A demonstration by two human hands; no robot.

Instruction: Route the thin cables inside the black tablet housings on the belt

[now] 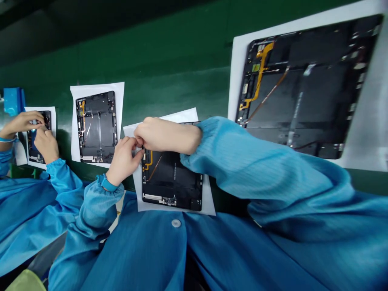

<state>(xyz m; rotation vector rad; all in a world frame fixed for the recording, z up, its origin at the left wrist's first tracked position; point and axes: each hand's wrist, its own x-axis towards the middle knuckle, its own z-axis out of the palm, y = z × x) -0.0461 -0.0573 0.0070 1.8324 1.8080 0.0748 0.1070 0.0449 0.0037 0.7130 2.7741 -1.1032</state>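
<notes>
In front of my body an opened black tablet housing (188,182) lies on a white sheet (209,202). It shows an orange flex cable, a thin brown cable and small boards along its lower edge. My left hand (123,159) is at its upper left corner, thumb and fingers pinched together. My right hand (153,133) reaches over the same corner, its fingers curled down and meeting the left fingertips. What the fingertips grip is hidden; a small dark bit shows between them. My right forearm covers part of the housing's top edge.
Another opened tablet housing (327,93) lies on white sheeting at the right, and one more (106,117) at the left. Farther left, a co-worker's hands (47,143) work over a further housing. A blue object (13,101) stands behind on the green table (169,76).
</notes>
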